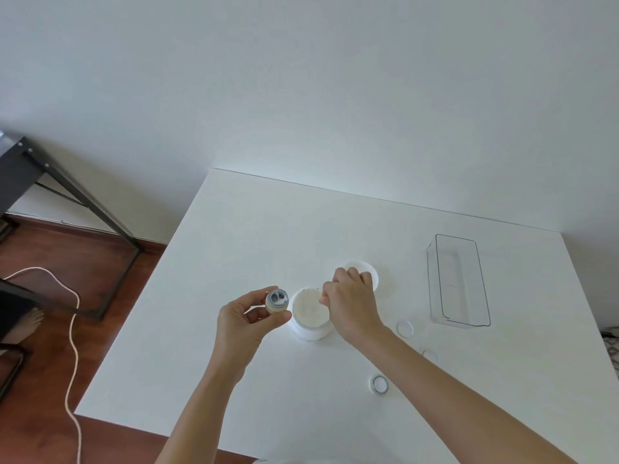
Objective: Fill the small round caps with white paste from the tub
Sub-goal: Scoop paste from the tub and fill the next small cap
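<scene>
holding a small round grey cap (277, 300) up beside the tub, the left hand (246, 324) pinches it between thumb and fingers, with the open side turned upward. inside the cap there is already some white paste, but it looks only partly filled, with grey still showing. the open white plastic tub (310, 314) of paste stands on the white table (234, 249), just to the right of the held cap. the right hand (351, 304) is over the far right rim of the tub, with fingers curled together as if they hold a small tool or take paste; i cannot tell what is between them, because the hand hides it. behind this hand lies the white round lid (366, 271) of the tub, partly covered.

three other small round caps wait on the table: one clear-looking (404, 328), one very pale (429, 355), and one with a grey ring (379, 384) nearest to the person. a clear rectangular plastic box (459, 283) stands well apart at the right.

in my judgement the step in hand is taking more paste from the tub for the held cap. the next move calls for bringing the paste over to the cap and pressing it in evenly, while the left hand keeps the cap level so nothing falls out.
</scene>
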Motion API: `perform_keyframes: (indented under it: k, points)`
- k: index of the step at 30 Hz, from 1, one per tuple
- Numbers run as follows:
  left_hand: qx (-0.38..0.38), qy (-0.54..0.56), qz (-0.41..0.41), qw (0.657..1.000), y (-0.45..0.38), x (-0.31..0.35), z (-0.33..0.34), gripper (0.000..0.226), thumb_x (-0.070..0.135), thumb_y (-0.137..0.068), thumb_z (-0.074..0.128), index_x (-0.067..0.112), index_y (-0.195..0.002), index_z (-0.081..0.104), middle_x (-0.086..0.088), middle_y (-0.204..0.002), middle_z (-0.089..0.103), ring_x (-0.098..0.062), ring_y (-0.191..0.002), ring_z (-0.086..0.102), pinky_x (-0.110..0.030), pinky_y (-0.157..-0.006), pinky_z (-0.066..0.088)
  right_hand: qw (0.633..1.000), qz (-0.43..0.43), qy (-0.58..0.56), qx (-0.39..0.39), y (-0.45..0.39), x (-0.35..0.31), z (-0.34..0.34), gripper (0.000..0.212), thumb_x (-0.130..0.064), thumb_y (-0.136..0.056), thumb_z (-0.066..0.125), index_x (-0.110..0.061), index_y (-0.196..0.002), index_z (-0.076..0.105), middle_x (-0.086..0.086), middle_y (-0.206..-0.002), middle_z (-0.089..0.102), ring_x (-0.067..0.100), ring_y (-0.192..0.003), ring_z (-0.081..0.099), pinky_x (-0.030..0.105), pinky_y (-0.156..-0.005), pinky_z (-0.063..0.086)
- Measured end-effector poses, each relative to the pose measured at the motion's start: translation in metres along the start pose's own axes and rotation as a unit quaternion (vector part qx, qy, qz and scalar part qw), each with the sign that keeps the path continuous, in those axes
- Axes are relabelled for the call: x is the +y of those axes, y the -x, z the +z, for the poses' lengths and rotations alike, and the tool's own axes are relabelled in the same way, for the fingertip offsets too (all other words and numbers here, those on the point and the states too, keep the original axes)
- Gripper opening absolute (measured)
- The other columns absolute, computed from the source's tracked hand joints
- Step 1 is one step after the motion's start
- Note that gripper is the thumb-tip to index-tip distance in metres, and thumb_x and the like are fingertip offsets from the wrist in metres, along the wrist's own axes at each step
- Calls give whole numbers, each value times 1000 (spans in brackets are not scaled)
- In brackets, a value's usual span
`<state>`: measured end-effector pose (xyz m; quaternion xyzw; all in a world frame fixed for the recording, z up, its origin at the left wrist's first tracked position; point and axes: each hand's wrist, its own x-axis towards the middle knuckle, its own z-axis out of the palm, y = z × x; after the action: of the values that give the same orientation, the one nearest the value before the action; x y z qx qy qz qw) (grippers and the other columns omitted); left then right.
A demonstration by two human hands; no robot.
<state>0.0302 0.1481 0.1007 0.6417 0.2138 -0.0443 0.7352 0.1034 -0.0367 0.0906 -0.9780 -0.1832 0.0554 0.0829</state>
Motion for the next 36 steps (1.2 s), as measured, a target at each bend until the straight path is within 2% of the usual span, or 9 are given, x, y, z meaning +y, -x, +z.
perform_keyframes:
  k: [4,8,10,13,18,23,25,28,36]
  points:
    - [3,-3,-3,1000,-1,-2,-1,37,-2,-69,85,21,-97,78,4,-89,80,-6,-70,71,-10,-68,52,999,28,-15,-28,1,-1,0,18,-26,-97,50,-18,-92,66,-1,-90,52,22,-90,46,30,-75,18]
    - [0,-7,-4,1000,-2,-3,0,38,-2,-69,86,21,-98,78,4,-88,80,-5,-69,70,-11,-68,52,989,100,-98,-48,3,4,-4,21,-31,-95,53,-17,-86,66,0,-91,61,23,-91,53,33,-79,27]
    - [-1,-9,-4,1000,-2,-4,0,39,-2,-69,86,21,-99,78,4,-88,80,-6,-70,70,-12,-69,53,974,153,-161,-52,5,9,-9,24,-31,-94,55,-15,-80,65,-3,-76,62,22,-83,56,33,-79,29]
    - [-3,-10,-7,1000,-2,-4,1,39,-2,-68,86,22,-98,78,3,-87,80,-6,-70,70,-12,-69,53,944,224,-232,-66,8,19,-19,28,-31,-92,58,-15,-68,59,-9,-55,47,15,-63,49,34,-78,32]
    - [-9,-12,-7,1000,-3,-4,5,38,-4,-69,86,23,-95,78,4,-87,80,-6,-69,69,-12,-68,53,894,273,-351,-58,15,31,-38,40,-25,-89,63,-17,-54,48,-8,-49,35,13,-51,35,29,-67,31]
    - [-24,-28,-2,999,-4,-2,13,40,-4,-70,85,26,-95,78,1,-87,80,-7,-71,71,-13,-69,54,864,269,-424,-24,18,33,-62,35,-23,-89,64,1,-66,56,-4,-54,30,14,-52,29,25,-55,28]
    - [-31,-33,-1,999,-5,-1,18,40,-3,-70,85,26,-96,78,2,-87,80,-7,-71,71,-13,-69,54,863,260,-433,-9,18,31,-70,38,-24,-90,64,6,-69,56,-4,-54,28,11,-49,27,23,-53,26]
    - [-44,-37,-1,998,-5,1,24,39,-1,-70,86,25,-98,78,1,-89,80,-9,-73,71,-15,-71,54,866,239,-438,15,19,24,-80,36,-25,-90,63,-2,-63,56,-6,-52,28,8,-45,27,19,-50,27]
    - [-70,-33,9,997,-4,7,33,37,4,-70,87,30,-95,80,2,-95,80,-11,-80,73,-15,-74,55,916,162,-339,138,31,0,-81,18,-28,-90,64,-16,-78,68,-13,-67,47,2,-63,43,39,-81,40]
